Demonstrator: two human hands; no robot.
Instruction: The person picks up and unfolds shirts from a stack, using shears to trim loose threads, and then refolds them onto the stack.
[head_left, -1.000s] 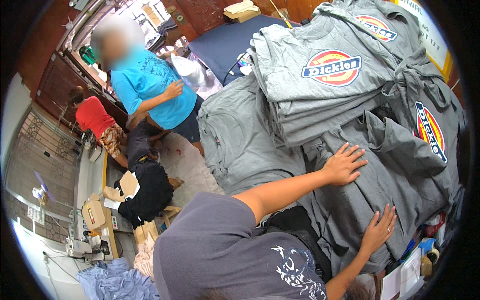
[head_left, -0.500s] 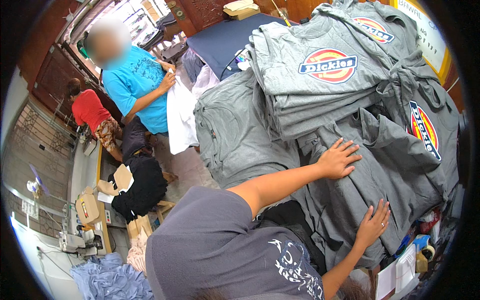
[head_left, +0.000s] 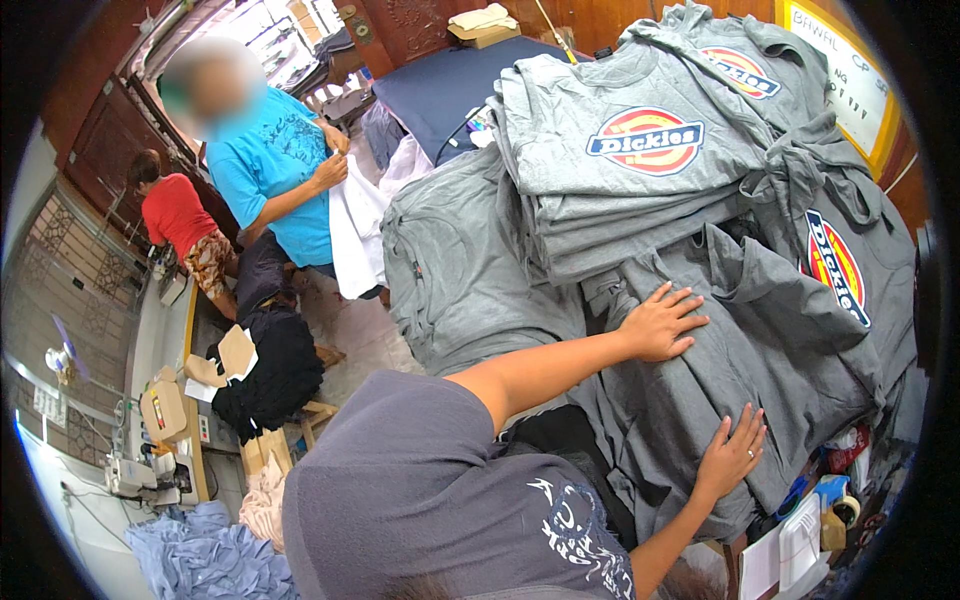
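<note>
Presently both hands flat on one grey T-shirt (head_left: 720, 390), centre-right of frame.
Left hand (head_left: 660, 325) and right hand (head_left: 730, 455) lie open, fingers spread, gripping nothing; shirt smoothed, unfolded; folded stack (head_left: 620, 200) sits above.

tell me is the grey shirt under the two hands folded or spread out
Spread out. The grey shirt lies flat and open over the pile, with the left hand and right hand pressed on it.

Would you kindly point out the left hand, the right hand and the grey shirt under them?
left hand (head_left: 660, 325), head view, back of the hand.
right hand (head_left: 730, 455), head view, back of the hand.
grey shirt (head_left: 770, 340), head view, flat cloth between collar and hands.
</note>
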